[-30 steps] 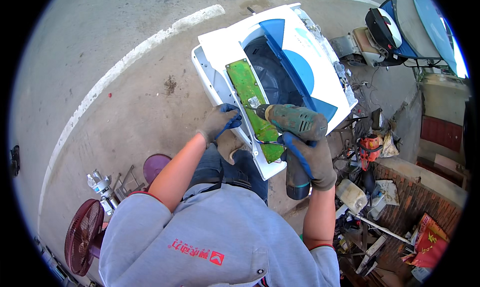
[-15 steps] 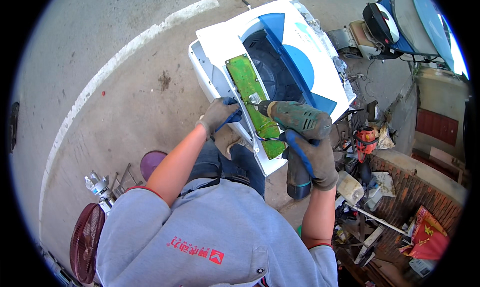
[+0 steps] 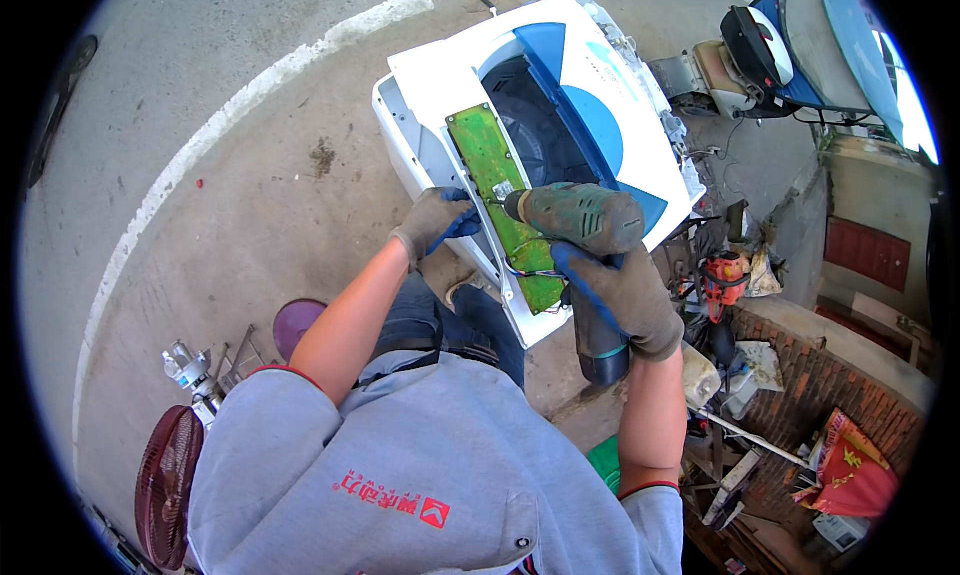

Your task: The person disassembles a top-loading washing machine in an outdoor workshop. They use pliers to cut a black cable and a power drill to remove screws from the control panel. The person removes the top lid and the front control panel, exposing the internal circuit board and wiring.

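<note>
A white washing machine point(image 3: 432, 83) with a blue lid stands before me, its drum partly in view. Along its near side lies a long green circuit board point(image 3: 476, 147) with wires at the lower end. My right hand point(image 3: 636, 301), in a grey and blue glove, is wrapped round the handle of a cordless drill point(image 3: 585, 216). The drill's tip points at the middle of the board; its contact point is too small to make out. At the board's left edge my gloved left hand point(image 3: 436, 222) has curled fingers by the panel; anything between them is hidden.
A scooter point(image 3: 735, 67) is parked at the far right. Scrap, an orange machine point(image 3: 724, 277) and a red sack point(image 3: 846, 467) lie near a brick wall at the right. At the lower left are a dark red fan point(image 3: 168, 487) and a purple stool point(image 3: 297, 325).
The drill's rear end has swung slightly left and away from me, with my right hand turning along. My left hand stays by the panel edge. The whole view has shifted a little.
</note>
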